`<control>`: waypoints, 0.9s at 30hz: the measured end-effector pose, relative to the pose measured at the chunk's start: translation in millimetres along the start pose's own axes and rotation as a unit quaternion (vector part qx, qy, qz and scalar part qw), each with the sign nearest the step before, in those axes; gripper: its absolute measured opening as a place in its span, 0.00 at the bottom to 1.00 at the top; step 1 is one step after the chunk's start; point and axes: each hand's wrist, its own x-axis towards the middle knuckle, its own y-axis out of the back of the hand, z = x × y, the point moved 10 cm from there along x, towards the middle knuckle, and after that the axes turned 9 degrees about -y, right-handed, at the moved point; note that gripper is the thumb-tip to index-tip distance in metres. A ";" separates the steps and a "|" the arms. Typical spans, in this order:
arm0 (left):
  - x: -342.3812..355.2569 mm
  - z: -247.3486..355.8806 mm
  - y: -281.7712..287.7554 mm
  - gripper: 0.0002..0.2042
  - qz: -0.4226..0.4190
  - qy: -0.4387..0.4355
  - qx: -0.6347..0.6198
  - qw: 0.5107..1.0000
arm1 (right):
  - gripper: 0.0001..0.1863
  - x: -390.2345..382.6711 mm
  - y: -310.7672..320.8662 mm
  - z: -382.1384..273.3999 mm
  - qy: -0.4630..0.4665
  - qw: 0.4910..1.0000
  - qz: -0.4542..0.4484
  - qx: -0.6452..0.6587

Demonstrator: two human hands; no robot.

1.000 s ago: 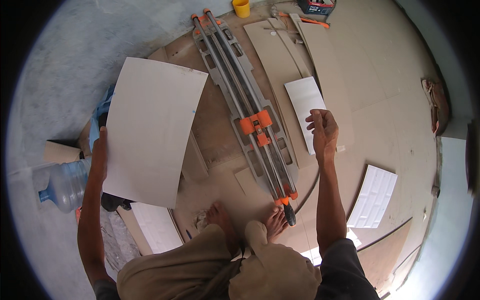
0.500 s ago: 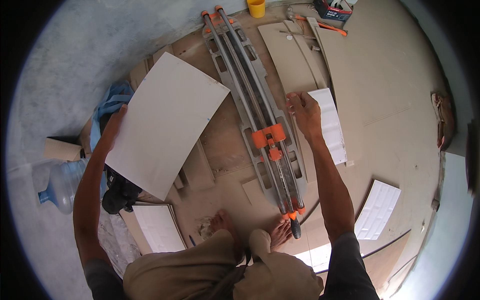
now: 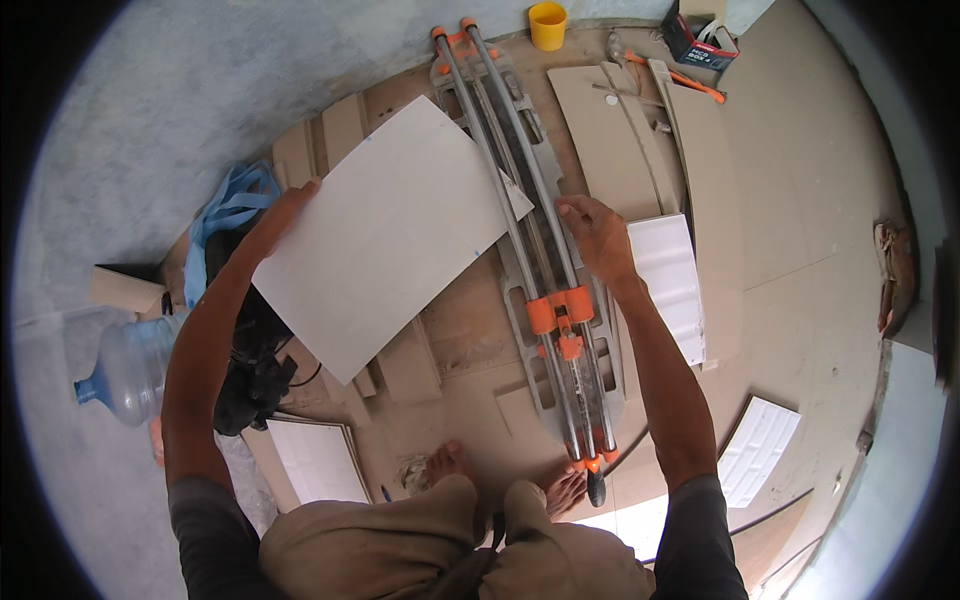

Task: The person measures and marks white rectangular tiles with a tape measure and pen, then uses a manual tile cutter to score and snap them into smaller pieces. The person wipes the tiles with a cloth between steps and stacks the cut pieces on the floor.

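Observation:
A large white tile (image 3: 390, 230) with small blue marks on its edges is tilted across the tile cutter (image 3: 520, 215). Its right corner lies under the near-left rail and shows between the two rails. My left hand (image 3: 292, 208) grips the tile's left edge, thumb on top. Beside the right rail is my right hand (image 3: 600, 238), fingers curled together by the metal; whatever they may hold is hidden. The cutter's orange carriage (image 3: 560, 310) sits low on the rails, with the black-tipped handle (image 3: 596, 488) pointing toward my feet.
A blue water bottle (image 3: 125, 370), blue strap (image 3: 230, 200) and black bag (image 3: 250, 385) lie left. Cut tile pieces (image 3: 610, 130) and a white tile (image 3: 665, 285) are at right. A yellow cup (image 3: 547, 27), hammer (image 3: 680, 80) and box (image 3: 700, 45) stand by the wall.
My left hand has moved the tile rightward, so its corner has gone under the cutter's left rail. My right hand has come closer to the right rail. The view has shifted slightly.

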 end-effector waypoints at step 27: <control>171.6 76.9 -64.5 0.44 -0.037 -0.094 0.113 0.988 | 0.18 13.8 12.5 31.9 -0.117 0.976 0.111 0.148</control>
